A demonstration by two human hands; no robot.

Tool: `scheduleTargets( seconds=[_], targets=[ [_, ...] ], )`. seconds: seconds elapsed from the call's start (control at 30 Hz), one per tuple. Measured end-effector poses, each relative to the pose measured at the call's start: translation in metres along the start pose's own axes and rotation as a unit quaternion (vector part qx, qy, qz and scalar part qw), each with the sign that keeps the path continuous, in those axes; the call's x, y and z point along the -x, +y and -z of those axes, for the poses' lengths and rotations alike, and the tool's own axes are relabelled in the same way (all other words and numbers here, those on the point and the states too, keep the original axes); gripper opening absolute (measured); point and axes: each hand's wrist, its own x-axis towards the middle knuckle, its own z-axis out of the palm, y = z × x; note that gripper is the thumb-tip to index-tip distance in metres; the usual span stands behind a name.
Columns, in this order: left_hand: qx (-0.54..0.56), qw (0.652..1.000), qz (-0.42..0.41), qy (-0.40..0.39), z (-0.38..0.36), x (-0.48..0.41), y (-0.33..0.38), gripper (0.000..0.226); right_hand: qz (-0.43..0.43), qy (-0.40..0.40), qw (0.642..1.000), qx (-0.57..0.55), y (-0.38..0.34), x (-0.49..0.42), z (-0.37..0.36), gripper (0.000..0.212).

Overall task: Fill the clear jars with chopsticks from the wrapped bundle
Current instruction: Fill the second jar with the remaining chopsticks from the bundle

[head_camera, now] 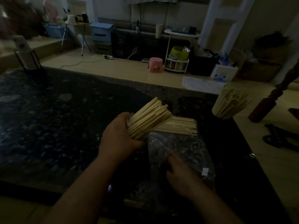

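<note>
Left hand [118, 139] is clutching the packed jar [137, 130], likely slick, best held mid-body; right hand [179, 172] is resting flat on the bundle [178, 143].

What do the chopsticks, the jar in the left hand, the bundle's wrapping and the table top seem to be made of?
Chopsticks: pale, matt sticks, likely bamboo or wood.
Jar, gripped by the left hand: see-through, so clear plastic or glass; cannot tell which.
Wrapping: thin clear plastic film, crinkled with glints.
Table top: dark and speckled, possibly polished stone.
</note>
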Motion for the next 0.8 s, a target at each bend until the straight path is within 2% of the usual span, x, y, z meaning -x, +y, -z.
scheduleTargets(
  seconds=[0.13, 0.27, 0.4, 0.47, 0.57, 0.67, 0.8],
  targets=[
    [0.006, 1.0, 0.025, 0.017, 0.0, -0.006, 0.0, 0.09, -0.088, 0.072, 0.993, 0.036, 0.001, -0.014, -0.02, 0.067],
    [0.016, 0.999, 0.045, 0.025, -0.003, -0.012, -0.003, 0.092, -0.092, 0.142, 0.985, 0.035, 0.001, -0.047, -0.023, 0.063],
    [0.02, 0.999, 0.046, 0.013, -0.006, -0.017, -0.007, 0.094, -0.128, 0.186, 0.974, -0.019, 0.0, -0.085, -0.002, 0.056],
    [0.017, 0.999, 0.043, 0.01, -0.006, -0.02, -0.009, 0.095, -0.117, 0.169, 0.979, 0.002, -0.005, -0.098, 0.009, 0.058],
    [0.01, 0.999, 0.05, 0.01, -0.004, -0.025, -0.012, 0.097, -0.066, 0.122, 0.985, 0.104, -0.011, -0.115, 0.017, 0.059],
    [0.015, 0.999, 0.052, 0.01, -0.003, -0.028, -0.016, 0.095, -0.077, 0.094, 0.98, 0.158, -0.008, -0.134, 0.016, 0.057],
    [0.011, 0.998, 0.059, 0.006, -0.003, -0.03, -0.018, 0.097, -0.065, 0.106, 0.973, 0.193, 0.013, -0.156, 0.012, 0.035]
  ],
)
